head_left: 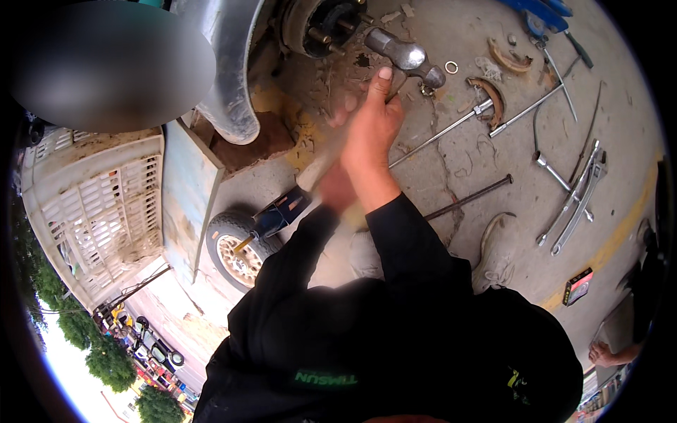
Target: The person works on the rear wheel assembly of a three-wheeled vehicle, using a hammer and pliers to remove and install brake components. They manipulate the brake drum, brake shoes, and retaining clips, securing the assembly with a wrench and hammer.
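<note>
While the right hand (374,134) grips the hammer (402,53), fingers curled round its handle, its head just past the thumb, the left hand (337,189) blurs near that wrist, its hold impossible to tell.

Right hand (374,137) grips hammer (405,56) near studded wheel hub (321,28). Left hand (338,189) blurred, close beside right hand. Wrenches (577,201) lie on floor (458,49) near yellow line (624,233).
</note>
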A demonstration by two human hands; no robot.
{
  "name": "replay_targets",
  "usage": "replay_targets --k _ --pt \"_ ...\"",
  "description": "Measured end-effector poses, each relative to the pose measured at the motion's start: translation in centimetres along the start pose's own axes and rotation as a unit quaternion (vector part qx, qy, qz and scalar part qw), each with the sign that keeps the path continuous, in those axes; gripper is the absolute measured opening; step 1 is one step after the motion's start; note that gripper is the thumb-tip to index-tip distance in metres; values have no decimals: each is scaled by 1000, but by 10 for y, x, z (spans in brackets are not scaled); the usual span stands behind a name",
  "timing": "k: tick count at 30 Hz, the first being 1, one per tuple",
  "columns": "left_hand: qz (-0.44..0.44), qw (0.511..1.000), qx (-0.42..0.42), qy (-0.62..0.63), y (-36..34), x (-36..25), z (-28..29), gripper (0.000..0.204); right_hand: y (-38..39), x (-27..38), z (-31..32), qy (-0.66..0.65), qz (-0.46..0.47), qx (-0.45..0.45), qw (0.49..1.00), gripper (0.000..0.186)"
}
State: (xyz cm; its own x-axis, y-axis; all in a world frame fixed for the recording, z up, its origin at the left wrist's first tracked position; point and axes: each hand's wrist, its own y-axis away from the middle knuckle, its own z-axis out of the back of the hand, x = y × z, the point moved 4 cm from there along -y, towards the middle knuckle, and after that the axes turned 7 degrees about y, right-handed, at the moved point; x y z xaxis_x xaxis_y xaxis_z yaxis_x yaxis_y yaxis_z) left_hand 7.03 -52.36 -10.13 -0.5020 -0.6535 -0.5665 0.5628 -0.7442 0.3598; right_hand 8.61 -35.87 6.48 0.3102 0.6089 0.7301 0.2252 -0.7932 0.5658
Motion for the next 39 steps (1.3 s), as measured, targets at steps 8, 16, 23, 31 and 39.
replay_targets --k 8,16,23,31,39 --pt "-53 991 57 110 -4 -8 0 54 3 13 1 53 78 -17 995 43" --pt "-94 979 82 161 -9 -28 15 47 -2 8 1 72 114 -7 991 36" --pt "-122 979 37 160 6 -57 35 48 -9 1 5 83 87 -15 993 38" --pt "-114 988 22 99 1 -35 21 58 -5 10 0 99 95 24 990 35" --pt "-114 988 93 -49 -5 -27 8 65 -10 4 5 134 93 27 986 31"
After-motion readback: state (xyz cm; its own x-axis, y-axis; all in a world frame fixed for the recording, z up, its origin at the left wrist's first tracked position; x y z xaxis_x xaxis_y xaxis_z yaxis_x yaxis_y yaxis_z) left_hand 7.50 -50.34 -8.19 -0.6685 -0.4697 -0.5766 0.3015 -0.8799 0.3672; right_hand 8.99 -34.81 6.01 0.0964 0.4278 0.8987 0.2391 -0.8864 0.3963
